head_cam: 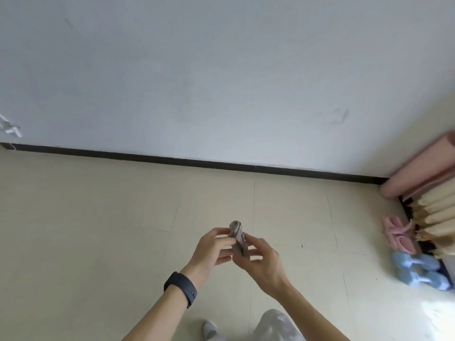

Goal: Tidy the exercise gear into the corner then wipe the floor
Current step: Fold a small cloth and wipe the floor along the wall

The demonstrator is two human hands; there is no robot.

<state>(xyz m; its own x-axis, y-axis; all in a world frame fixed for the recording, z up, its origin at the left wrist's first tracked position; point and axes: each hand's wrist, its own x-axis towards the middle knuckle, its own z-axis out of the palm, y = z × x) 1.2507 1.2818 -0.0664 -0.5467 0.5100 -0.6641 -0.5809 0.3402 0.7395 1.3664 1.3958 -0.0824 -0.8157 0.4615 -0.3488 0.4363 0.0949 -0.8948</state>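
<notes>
I count one grey cloth (238, 239) between my left hand (211, 252) and right hand (261, 261), one rolled pink mat (416, 175) in the floor's (98, 217) corner, and two blue dumbbells (414, 263).

A pale grey wall (221, 70) meets cream floor tiles (98, 217) along a black skirting strip (197, 164).

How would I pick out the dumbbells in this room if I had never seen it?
Follow the black skirting board to the corner on the right, where a rolled pink mat sits. Along the beige curtain below it lie a pink bundle, then the dumbbells, nearest the viewer. They are the only pale blue things there.
</notes>
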